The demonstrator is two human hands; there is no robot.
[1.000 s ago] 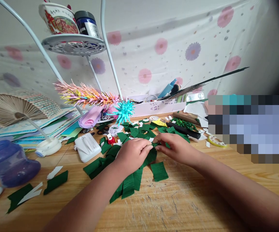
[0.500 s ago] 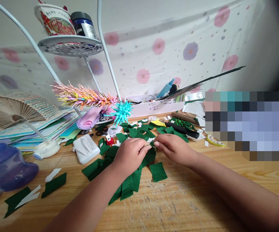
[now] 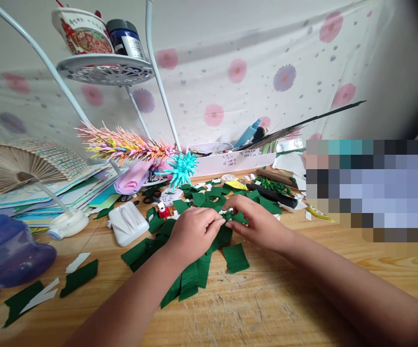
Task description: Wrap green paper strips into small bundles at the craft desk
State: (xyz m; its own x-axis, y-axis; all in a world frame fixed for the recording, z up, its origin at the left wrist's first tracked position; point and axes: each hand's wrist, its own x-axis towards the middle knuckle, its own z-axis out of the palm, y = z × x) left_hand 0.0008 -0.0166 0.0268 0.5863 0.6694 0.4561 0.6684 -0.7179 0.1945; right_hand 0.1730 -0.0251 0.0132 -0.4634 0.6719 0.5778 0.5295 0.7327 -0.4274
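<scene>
My left hand (image 3: 194, 233) is closed in a pinch, thumb against forefinger, with a small piece of green crepe paper (image 3: 226, 217) at the fingertips, mostly hidden. Just to its right is my right hand (image 3: 255, 219), thumb and forefinger apart, close to the same piece. Beneath and around both hands lie many cut pieces of dark green crepe paper (image 3: 189, 282). One square piece (image 3: 236, 258) lies alone below the hands. A small red object (image 3: 164, 210) sits left of the pile, and an open white case (image 3: 128, 224) lies farther left.
A purple plastic container (image 3: 13, 250) and a white-based fan (image 3: 31, 168) stand at left. Behind are a turquoise spiky ornament (image 3: 182, 169), a white box (image 3: 226, 165) with long dark wires, and a rack shelf (image 3: 105, 67). A black-handled tool (image 3: 272, 193) lies at right.
The thumb and forefinger of my right hand have parted from their pinch, and the forefinger has lifted. My left hand keeps its pinch in nearly the same place.
</scene>
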